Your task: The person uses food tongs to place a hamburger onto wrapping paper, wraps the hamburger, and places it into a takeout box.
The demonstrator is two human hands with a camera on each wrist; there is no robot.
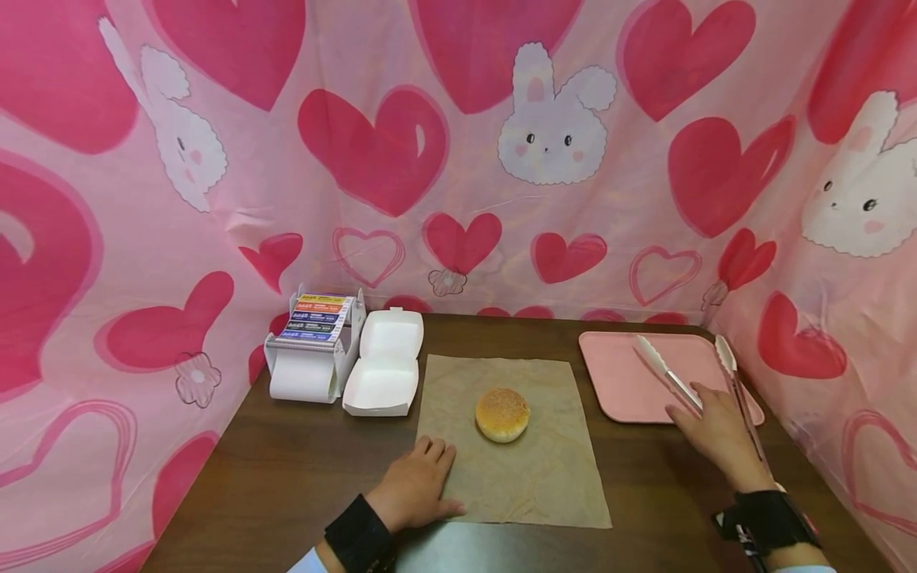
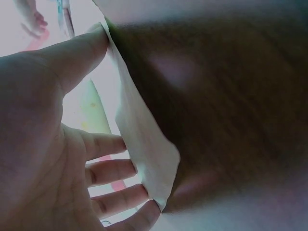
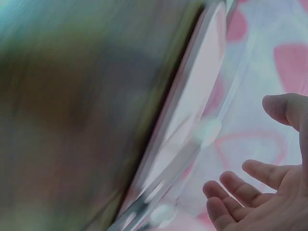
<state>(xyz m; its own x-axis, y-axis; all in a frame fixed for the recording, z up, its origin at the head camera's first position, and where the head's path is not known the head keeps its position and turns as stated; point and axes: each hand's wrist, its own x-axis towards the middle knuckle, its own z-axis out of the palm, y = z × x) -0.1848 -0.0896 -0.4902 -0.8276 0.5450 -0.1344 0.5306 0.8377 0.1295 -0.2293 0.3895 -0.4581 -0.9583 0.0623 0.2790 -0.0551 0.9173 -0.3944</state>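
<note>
A round golden-brown bun (image 1: 502, 415) sits on a sheet of brown parchment paper (image 1: 530, 485). My left hand (image 1: 419, 485) rests at the paper's lower left edge; in the left wrist view its fingertips (image 2: 139, 191) touch the paper's rim. Over at the right, my right hand (image 1: 716, 434) is above a pair of metal tongs (image 1: 676, 383) with white tips. The tongs' arms are spread wide, their tips over a pink tray (image 1: 616, 398). In the right wrist view the right fingers (image 3: 245, 190) are apart from the tongs, with nothing gripped.
An opened white clamshell box (image 1: 381, 386) stands at the back left. Beside it is a dispenser (image 1: 308, 342) with a white roll and colourful labels. Pink curtains with hearts and rabbits (image 1: 552, 135) enclose the dark wooden table (image 1: 286, 469) at the back and sides.
</note>
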